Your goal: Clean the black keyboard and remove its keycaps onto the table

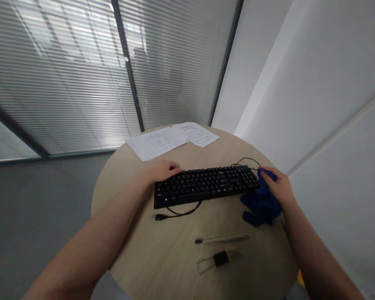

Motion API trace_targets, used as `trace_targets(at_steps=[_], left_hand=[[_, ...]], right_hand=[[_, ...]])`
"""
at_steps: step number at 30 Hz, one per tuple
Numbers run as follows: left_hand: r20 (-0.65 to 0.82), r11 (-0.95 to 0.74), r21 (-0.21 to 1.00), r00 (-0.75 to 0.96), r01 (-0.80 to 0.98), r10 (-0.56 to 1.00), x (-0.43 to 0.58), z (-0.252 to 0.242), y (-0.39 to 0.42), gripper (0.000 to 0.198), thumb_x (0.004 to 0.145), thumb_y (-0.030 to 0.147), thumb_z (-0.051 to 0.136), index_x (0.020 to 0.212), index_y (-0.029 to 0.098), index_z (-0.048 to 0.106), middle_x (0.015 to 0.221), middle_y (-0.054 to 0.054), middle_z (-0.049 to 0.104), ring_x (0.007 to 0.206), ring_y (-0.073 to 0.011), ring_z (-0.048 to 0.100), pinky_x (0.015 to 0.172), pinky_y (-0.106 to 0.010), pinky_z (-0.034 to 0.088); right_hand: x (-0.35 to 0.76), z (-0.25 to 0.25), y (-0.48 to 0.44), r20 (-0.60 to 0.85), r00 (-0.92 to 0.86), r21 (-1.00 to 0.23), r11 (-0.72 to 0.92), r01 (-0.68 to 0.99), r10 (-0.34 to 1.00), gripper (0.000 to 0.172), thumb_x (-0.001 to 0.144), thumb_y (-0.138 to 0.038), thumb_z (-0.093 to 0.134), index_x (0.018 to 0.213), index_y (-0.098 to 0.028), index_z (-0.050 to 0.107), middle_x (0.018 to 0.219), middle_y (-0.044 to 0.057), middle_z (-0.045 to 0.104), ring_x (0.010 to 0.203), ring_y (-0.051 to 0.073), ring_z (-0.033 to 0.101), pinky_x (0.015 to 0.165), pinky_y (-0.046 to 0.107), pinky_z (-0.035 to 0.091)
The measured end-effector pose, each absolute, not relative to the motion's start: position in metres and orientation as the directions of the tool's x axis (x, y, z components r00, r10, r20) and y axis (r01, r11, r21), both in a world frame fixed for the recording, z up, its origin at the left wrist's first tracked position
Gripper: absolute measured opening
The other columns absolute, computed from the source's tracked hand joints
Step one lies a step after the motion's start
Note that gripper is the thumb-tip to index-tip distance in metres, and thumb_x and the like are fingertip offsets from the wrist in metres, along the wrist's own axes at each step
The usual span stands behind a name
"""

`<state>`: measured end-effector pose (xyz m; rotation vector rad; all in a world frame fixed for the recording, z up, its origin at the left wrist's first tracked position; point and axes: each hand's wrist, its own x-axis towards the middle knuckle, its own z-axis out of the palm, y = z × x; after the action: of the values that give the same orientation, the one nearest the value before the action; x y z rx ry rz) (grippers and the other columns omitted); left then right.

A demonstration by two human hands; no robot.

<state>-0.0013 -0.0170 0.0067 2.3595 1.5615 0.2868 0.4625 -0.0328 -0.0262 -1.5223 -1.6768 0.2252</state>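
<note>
- One black keyboard lies across the middle of the tabletop; its key legends are too small to read.
- One blue cloth lies at the keyboard's right end, with the right hand fingers curled onto it.
- The left hand rests on the keyboard's far left corner; I cannot tell whether its fingers grip.
- Two printed sheets lie at the far edge, their text illegible.
- On the near side are one brush and one wire puller.
</note>
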Motion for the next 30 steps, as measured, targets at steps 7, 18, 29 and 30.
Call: trace_targets(at_steps=[7,18,29,30], left_hand=[[0.033,-0.374,0.326,0.385,0.868,0.922,-0.003,-0.004,-0.015,0.053,0.092,0.061,0.04,0.081,0.019,0.071,0.079,-0.008,0.07,0.068,-0.0185,0.057,0.062,-0.03,0.036],[0.043,-0.39,0.344,0.4,0.854,0.915,0.0,-0.006,-0.019,0.047,0.092,0.056,0.046,0.076,0.02,0.071,0.073,-0.006,0.068,0.064,-0.0179,0.053,0.06,-0.031,0.035],[0.022,-0.393,0.321,0.408,0.862,0.913,0.006,-0.004,-0.019,0.048,0.094,0.057,0.045,0.077,0.019,0.07,0.07,-0.005,0.066,0.062,-0.0161,0.053,0.061,-0.03,0.036],[0.023,-0.391,0.329,0.407,0.86,0.913,0.006,-0.004,-0.019,0.048,0.094,0.056,0.045,0.078,0.019,0.07,0.071,-0.005,0.067,0.063,-0.0158,0.053,0.061,-0.03,0.036]], right_hand=[[0.352,0.047,-0.062,0.552,-0.477,-0.187,0.659,0.728,0.684,0.017,0.087,-0.033,0.059,0.098,-0.022,0.066,0.094,0.007,0.072,0.084,0.023,0.067,0.076,0.034,0.051],[0.165,0.011,-0.082,0.421,-0.893,-0.004,0.985,0.174,0.159,0.011,0.089,-0.022,0.06,0.092,-0.021,0.071,0.094,0.008,0.066,0.092,0.022,0.056,0.085,0.036,0.044],[0.176,-0.013,-0.084,0.457,-0.862,-0.194,0.97,0.147,0.221,0.022,0.086,-0.02,0.061,0.105,-0.022,0.073,0.134,0.012,0.06,0.129,0.031,0.047,0.106,0.051,0.038],[0.176,-0.013,-0.083,0.459,-0.859,-0.216,0.967,0.139,0.226,0.02,0.085,-0.02,0.062,0.101,-0.021,0.074,0.133,0.012,0.06,0.129,0.032,0.047,0.106,0.051,0.038]])
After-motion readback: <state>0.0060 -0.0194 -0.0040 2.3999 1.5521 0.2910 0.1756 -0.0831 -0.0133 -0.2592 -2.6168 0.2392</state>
